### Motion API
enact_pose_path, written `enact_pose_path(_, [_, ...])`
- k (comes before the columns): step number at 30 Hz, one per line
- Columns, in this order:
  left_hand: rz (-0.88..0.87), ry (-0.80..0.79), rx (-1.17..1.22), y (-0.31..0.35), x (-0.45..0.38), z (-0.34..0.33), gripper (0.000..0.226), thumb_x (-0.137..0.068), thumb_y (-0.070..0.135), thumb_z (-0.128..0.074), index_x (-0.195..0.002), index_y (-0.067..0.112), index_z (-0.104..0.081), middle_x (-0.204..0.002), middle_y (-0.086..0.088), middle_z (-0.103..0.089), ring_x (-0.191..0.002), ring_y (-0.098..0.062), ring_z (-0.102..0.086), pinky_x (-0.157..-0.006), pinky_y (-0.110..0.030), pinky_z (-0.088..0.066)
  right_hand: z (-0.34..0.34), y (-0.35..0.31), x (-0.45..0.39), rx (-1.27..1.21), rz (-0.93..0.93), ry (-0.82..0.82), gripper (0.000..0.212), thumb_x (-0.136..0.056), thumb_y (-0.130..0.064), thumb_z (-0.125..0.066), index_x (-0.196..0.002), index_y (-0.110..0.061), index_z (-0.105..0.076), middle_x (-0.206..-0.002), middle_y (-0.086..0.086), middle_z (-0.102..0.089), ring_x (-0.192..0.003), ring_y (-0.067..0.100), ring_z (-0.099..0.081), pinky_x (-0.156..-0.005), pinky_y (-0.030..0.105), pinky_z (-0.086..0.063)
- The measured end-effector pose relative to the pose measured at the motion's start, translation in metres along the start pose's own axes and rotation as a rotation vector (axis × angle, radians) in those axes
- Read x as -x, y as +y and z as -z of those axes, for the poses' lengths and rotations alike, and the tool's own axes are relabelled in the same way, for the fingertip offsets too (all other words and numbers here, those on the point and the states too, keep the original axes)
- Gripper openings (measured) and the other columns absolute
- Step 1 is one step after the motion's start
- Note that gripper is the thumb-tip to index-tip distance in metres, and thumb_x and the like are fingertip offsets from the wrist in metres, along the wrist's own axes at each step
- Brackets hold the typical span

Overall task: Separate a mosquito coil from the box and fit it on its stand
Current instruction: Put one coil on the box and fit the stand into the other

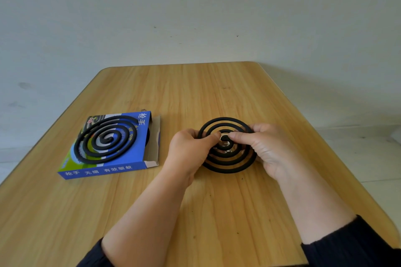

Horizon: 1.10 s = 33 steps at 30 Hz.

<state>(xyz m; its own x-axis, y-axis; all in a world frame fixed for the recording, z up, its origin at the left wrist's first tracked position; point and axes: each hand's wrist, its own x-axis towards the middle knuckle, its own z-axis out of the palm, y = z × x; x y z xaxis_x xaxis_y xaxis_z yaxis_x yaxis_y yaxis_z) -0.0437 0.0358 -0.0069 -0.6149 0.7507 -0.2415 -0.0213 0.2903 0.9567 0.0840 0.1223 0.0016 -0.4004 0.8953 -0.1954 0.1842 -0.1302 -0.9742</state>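
Nearest the camera, two bare forearms in dark sleeves [355, 245] reach forward over the wooden table [152, 212].

The left hand [191, 149] sits at the coil's 9 o'clock edge, fingers curled under the rim and thumb stretched across the top toward the centre. The right hand [267, 147] holds the edge from 3 to 4 o'clock, its thumb also reaching in to the centre. The two thumb tips nearly meet over the middle, so both hands are closed on the coil [227, 162].

That coil is a black spiral held level just above the table, between the hands. At its centre, beneath the thumb tips, a small shiny metal stand [225, 138] shows through the gaps. Whether the coil is already seated on the stand cannot be told.

Farther off at 10 o'clock from the hands, well apart, a blue box [104, 170] lies flat with its right end flap open. A second coil [106, 138] rests on top of the box.

Beyond the table's far edge stands a pale wall [195, 6].
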Motion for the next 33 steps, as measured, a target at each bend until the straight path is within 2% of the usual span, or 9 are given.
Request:
enact_pose_path(3, [0.009, -0.007, 0.005, -0.0001, -0.0011, 0.0001, 0.023, -0.076, 0.034, -0.075, -0.086, 0.016, -0.066, -0.079, -0.004, -0.075, -0.073, -0.018, -0.068, -0.063, -0.028, -0.050, -0.0005, -0.0001, 0.0008, 0.005, 0.009, 0.003, 0.012, -0.065, -0.013, -0.081, -0.068, -0.013, -0.071, -0.069, 0.004, -0.075, -0.072, 0.021, -0.071, -0.068, 0.031, -0.053])
enact_pose_path(7, [0.003, 0.000, -0.029, -0.0011, -0.0025, 0.0005, 0.023, -0.077, 0.034, -0.075, -0.085, 0.016, -0.065, -0.075, -0.003, -0.072, -0.068, -0.015, -0.066, -0.059, -0.026, -0.048, -0.0033, -0.0009, 0.0012, 0.049, 0.023, 0.013, 0.011, -0.067, -0.014, -0.080, -0.070, -0.014, -0.070, -0.070, 0.002, -0.074, -0.070, 0.016, -0.069, -0.060, 0.025, -0.047])
enact_pose_path(13, [0.017, -0.017, -0.032, -0.0002, -0.0048, 0.0009, 0.026, -0.075, 0.032, -0.077, -0.087, 0.013, -0.065, -0.082, -0.008, -0.073, -0.076, -0.022, -0.069, -0.074, -0.036, -0.056, -0.0036, -0.0018, -0.0019, 0.076, -0.009, 0.007, 0.012, -0.067, -0.013, -0.080, -0.073, -0.011, -0.069, -0.077, 0.007, -0.074, -0.078, 0.023, -0.069, -0.071, 0.032, -0.052])
enact_pose_path(20, [0.040, -0.035, -0.025, 0.0010, -0.0049, 0.0020, 0.026, -0.075, 0.029, -0.077, -0.089, 0.011, -0.064, -0.086, -0.011, -0.073, -0.083, -0.026, -0.070, -0.080, -0.040, -0.057, -0.0035, -0.0029, -0.0027, 0.083, -0.030, -0.006, 0.013, -0.066, -0.011, -0.080, -0.071, -0.010, -0.068, -0.079, 0.011, -0.074, -0.082, 0.029, -0.069, -0.079, 0.041, -0.054])
enact_pose_path(22, [0.036, -0.040, -0.021, 0.0007, -0.0046, 0.0018, 0.026, -0.075, 0.029, -0.077, -0.088, 0.011, -0.064, -0.085, -0.011, -0.073, -0.081, -0.026, -0.070, -0.078, -0.039, -0.057, -0.0034, -0.0029, -0.0026, 0.089, -0.030, -0.006, 0.013, -0.066, -0.010, -0.080, -0.072, -0.010, -0.068, -0.079, 0.011, -0.074, -0.082, 0.030, -0.070, -0.082, 0.044, -0.055])
enact_pose_path(25, [0.012, -0.020, -0.028, 0.0008, -0.0042, 0.0007, 0.025, -0.077, 0.030, -0.076, -0.087, 0.011, -0.064, -0.080, -0.008, -0.073, -0.074, -0.022, -0.069, -0.069, -0.033, -0.056, -0.0050, -0.0032, -0.0029, 0.096, -0.028, 0.002, 0.014, -0.066, -0.013, -0.080, -0.073, -0.010, -0.068, -0.078, 0.010, -0.074, -0.080, 0.028, -0.069, -0.074, 0.038, -0.054])
enact_pose_path(27, [0.006, -0.013, -0.029, 0.0014, -0.0041, 0.0000, 0.024, -0.077, 0.030, -0.076, -0.088, 0.011, -0.064, -0.082, -0.009, -0.073, -0.075, -0.023, -0.070, -0.070, -0.034, -0.057, -0.0057, -0.0035, -0.0038, 0.098, -0.030, 0.013, 0.014, -0.066, -0.014, -0.080, -0.073, -0.011, -0.069, -0.078, 0.009, -0.074, -0.079, 0.027, -0.069, -0.071, 0.035, -0.053])
enact_pose_path(30, [0.006, -0.019, -0.031, 0.0024, -0.0032, 0.0001, 0.025, -0.077, 0.029, -0.076, -0.089, 0.010, -0.064, -0.084, -0.011, -0.073, -0.079, -0.026, -0.071, -0.076, -0.039, -0.058, -0.0054, -0.0033, -0.0043, 0.099, -0.037, 0.013, 0.014, -0.066, -0.014, -0.081, -0.072, -0.011, -0.069, -0.078, 0.010, -0.074, -0.079, 0.027, -0.070, -0.079, 0.041, -0.055])
enact_pose_path(33, [0.004, -0.022, -0.034, 0.0021, -0.0026, 0.0003, 0.025, -0.078, 0.030, -0.075, -0.089, 0.010, -0.064, -0.082, -0.010, -0.073, -0.077, -0.025, -0.070, -0.073, -0.037, -0.057, -0.0053, -0.0027, -0.0044, 0.104, -0.038, 0.006, 0.014, -0.066, -0.015, -0.081, -0.073, -0.010, -0.069, -0.078, 0.010, -0.074, -0.080, 0.027, -0.070, -0.080, 0.041, -0.055])
